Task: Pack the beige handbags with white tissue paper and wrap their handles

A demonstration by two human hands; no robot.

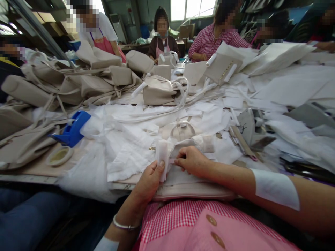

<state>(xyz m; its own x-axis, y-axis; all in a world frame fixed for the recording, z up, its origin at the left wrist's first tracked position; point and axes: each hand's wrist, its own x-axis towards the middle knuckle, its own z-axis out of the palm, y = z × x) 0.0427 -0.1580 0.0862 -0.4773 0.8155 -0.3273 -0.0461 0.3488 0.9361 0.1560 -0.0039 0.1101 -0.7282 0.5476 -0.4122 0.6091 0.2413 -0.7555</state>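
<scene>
Along the near edge of the bench point(26, 178), centre: one beige bag point(193, 188), lying flat, its near side close against the pink apron point(204, 226); one white strip point(162, 153), folded, standing nearly upright over the bag's left part; one narrow pale band point(172, 161), running from beside the strip toward the right.

Left hand point(150, 177): thumb pressed over the lower part of the white strip, fingers behind it, no gap showing; right hand point(192, 162): thumb and forefinger pinched on the band's end, remaining fingers curled in.

Near left: one blue tape dispenser point(72, 129); one ring-shaped roll point(59, 163), lying flat; loose white sheets point(123, 157) between these and the hands; right: one grey holder point(247, 127), type unclear; far left: a heap of beige bags point(89, 87).

Risks, as judged: the thin band could slip from the pinch, since only two fingertips bear on it; the strip could unfold or skew if the thumb eases; the bag could slide toward the lap, lying so near the edge; loose sheets could catch beneath the work, being crowded against it.
</scene>
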